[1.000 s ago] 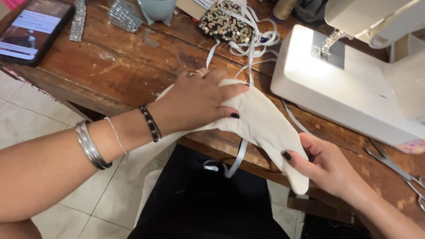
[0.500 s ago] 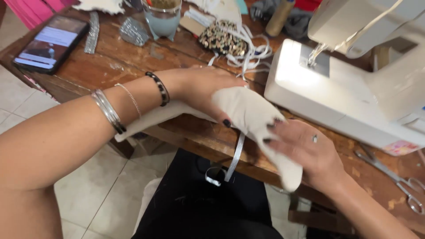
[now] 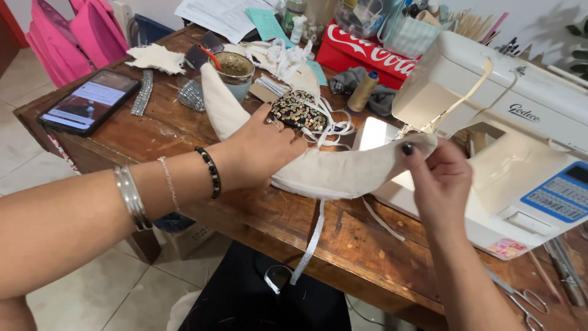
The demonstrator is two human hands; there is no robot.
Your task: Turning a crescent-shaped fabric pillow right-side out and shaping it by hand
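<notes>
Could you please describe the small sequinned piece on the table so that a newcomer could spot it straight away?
Start at the white sewing machine on the wooden table. Just left of its lit needle area, beyond the left hand pressing the cream fabric piece, lies the sequinned piece. Alone among the pale scraps, it is dark, glittering gold and tangled in white ribbon.

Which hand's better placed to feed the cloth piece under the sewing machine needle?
Right, probably. The right hand pinches the cream fabric piece by its tip, beside the sewing machine. The left hand presses its middle, farther away.
</notes>
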